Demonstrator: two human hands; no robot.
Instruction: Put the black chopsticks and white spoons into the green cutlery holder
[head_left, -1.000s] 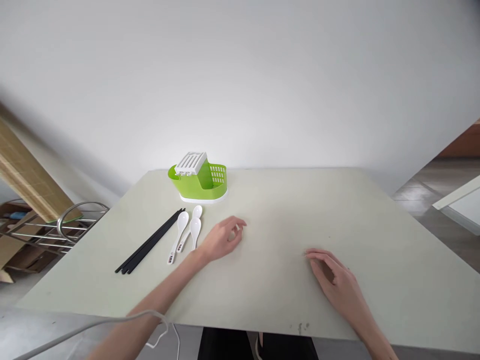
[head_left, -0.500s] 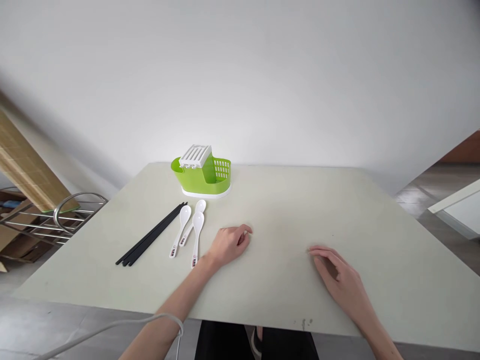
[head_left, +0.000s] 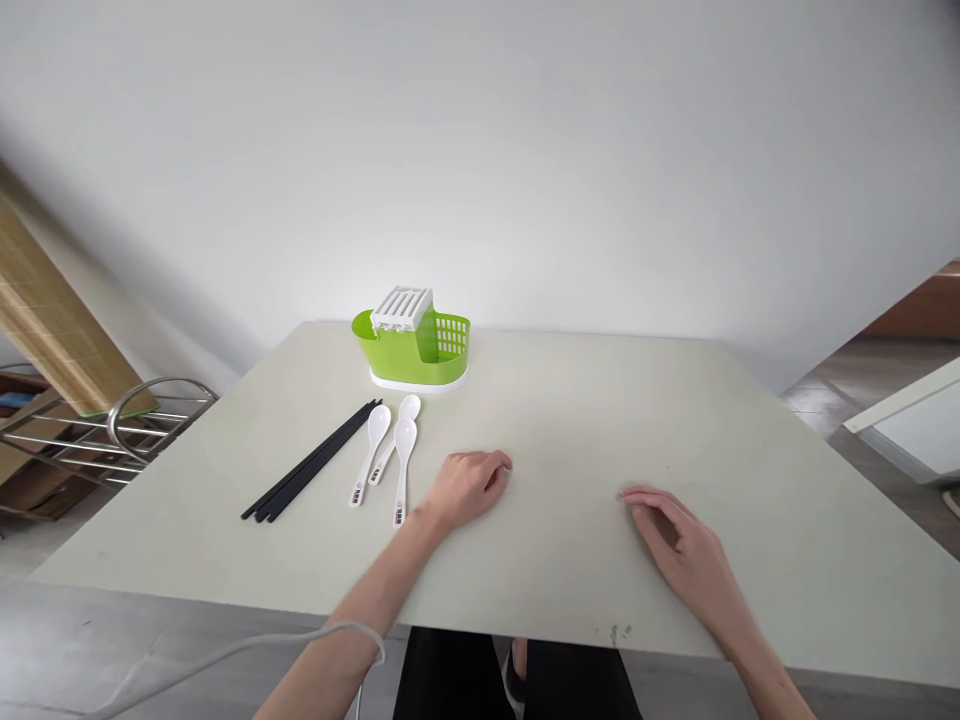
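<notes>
My left hand [head_left: 472,488] rests on the table in a loose fist, fingers curled under, with nothing visible in it. Just left of it lie three white spoons, among them a left one [head_left: 379,425], a front one [head_left: 405,435] and a rear one [head_left: 409,407] partly covered by the front one. My right hand [head_left: 686,545] lies on the table farther right, holding nothing, its fingers gently bent with a gap between thumb and forefinger. Several black chopsticks [head_left: 315,460] lie slanted beside the spoons. Behind them stands a green utensil holder [head_left: 405,358] with a white slotted top [head_left: 405,308].
The pale table [head_left: 555,400] meets a white wall at its back edge. At the left are a metal rack [head_left: 150,430] and a leaning wooden board [head_left: 60,300]. A grey cable [head_left: 247,640] crosses my left forearm. A white piece of furniture [head_left: 915,420] stands beyond the right side.
The view has shifted slightly, so the holder, spoons and chopsticks appear a little farther right. Both hands stay in nearly the same places on the table.
</notes>
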